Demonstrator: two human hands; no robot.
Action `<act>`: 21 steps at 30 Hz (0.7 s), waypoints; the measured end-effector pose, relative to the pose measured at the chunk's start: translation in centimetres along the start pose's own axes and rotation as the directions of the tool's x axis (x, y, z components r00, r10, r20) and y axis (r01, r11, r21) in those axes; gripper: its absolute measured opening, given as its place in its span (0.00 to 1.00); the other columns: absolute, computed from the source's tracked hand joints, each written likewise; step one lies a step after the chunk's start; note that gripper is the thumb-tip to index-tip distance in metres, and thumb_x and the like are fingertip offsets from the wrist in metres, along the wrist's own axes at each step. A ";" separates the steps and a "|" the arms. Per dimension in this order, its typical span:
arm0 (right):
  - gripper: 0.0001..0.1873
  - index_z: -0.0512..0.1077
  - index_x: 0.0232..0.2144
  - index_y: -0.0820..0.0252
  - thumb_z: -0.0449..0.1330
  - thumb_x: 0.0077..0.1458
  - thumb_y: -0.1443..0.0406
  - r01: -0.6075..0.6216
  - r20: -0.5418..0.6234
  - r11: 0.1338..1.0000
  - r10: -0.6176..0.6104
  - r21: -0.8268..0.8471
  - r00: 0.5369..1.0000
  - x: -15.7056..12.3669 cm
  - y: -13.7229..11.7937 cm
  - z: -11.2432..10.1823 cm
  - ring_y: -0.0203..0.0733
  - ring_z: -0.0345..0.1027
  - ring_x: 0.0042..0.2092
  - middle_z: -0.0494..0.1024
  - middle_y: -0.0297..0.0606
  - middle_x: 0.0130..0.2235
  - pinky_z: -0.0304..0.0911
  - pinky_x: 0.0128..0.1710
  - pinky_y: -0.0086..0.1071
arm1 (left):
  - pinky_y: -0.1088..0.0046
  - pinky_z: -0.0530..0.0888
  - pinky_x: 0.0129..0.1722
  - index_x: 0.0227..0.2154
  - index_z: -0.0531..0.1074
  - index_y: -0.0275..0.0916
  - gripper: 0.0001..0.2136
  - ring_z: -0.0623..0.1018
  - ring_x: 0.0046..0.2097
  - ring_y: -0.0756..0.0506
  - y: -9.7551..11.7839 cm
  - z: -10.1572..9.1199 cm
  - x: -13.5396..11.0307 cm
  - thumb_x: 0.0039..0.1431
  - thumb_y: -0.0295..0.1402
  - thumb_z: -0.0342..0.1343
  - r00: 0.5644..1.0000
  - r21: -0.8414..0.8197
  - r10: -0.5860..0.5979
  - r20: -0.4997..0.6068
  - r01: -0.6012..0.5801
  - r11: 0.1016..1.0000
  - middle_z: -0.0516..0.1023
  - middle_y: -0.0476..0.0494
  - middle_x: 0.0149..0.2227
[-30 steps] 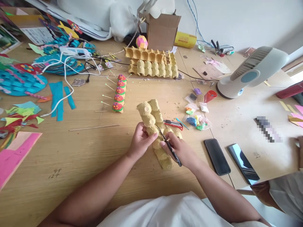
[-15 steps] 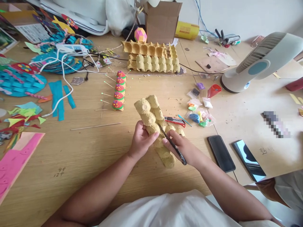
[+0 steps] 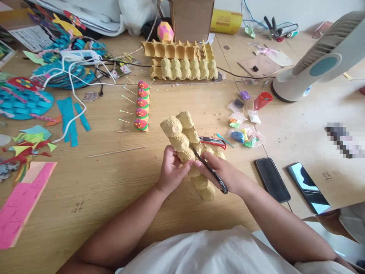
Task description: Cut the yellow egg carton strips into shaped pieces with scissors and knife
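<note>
My left hand (image 3: 174, 167) grips a yellow pulp egg carton (image 3: 177, 141), thumb on top and fingers underneath, holding it tilted above the table. My right hand (image 3: 219, 167) is closed around black scissors (image 3: 212, 173). Their blades sit at the carton's edge, between its rows of cups, and the blade tips are partly hidden. The fingertips of both hands nearly meet at the carton. Another piece of egg carton (image 3: 204, 186) lies below and behind my hands, partly covered. A red utility knife (image 3: 213, 142) rests just beyond my right hand.
A row of red-and-green painted cups (image 3: 142, 106) with pins stands left of centre. More egg cartons (image 3: 188, 69) lie at the back. Bags of coloured clay (image 3: 242, 133), two phones (image 3: 272, 179) and a white fan (image 3: 302, 72) are on the right. Blue woven paper crafts (image 3: 25, 99) lie left.
The view has shifted slightly. My right fingers have come nearer to my left thumb, and the scissors' handle looks more closed up. Both hands keep hold of the same things.
</note>
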State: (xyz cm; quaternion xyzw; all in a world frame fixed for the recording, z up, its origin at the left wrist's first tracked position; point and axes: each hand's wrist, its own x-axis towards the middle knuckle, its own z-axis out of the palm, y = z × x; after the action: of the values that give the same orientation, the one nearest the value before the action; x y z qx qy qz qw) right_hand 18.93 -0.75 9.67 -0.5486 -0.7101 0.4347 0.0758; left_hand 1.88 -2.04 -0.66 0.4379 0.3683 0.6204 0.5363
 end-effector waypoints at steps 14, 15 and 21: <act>0.14 0.60 0.33 0.52 0.53 0.63 0.51 -0.049 -0.029 0.999 0.050 0.022 0.998 0.6 0.7 1.2 0.36 0.58 0.26 0.65 0.27 0.25 0.50 0.28 0.29 | 0.75 0.73 0.42 0.44 0.64 0.43 0.18 0.75 0.41 0.51 0.0 0.0 0.1 0.56 0.33 0.67 0.999 0.031 0.023 -0.034 -0.022 0.999 0.75 0.49 0.40; 0.14 0.60 0.34 0.52 0.53 0.63 0.50 -0.044 -0.019 0.999 0.044 0.020 0.999 0.5 0.7 1.1 0.36 0.58 0.26 0.65 0.27 0.25 0.50 0.28 0.29 | 0.75 0.73 0.42 0.43 0.64 0.43 0.18 0.75 0.41 0.51 0.0 0.0 0.1 0.56 0.34 0.67 0.999 0.037 0.023 -0.035 -0.021 0.999 0.75 0.49 0.39; 0.16 0.61 0.35 0.52 0.53 0.63 0.48 -0.029 0.016 0.999 0.029 0.016 0.999 0.3 0.8 0.9 0.37 0.60 0.27 0.67 0.28 0.25 0.51 0.29 0.30 | 0.74 0.74 0.43 0.44 0.64 0.44 0.19 0.77 0.41 0.50 0.2 0.1 0.0 0.55 0.34 0.68 0.999 0.053 0.018 -0.042 -0.016 0.998 0.75 0.49 0.40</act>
State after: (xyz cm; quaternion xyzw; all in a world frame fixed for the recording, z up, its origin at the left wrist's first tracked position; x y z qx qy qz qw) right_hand 18.86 -0.96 8.50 -0.5549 -0.6991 0.4459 0.0681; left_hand 1.94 -2.11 -0.45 0.4417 0.3922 0.6242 0.5114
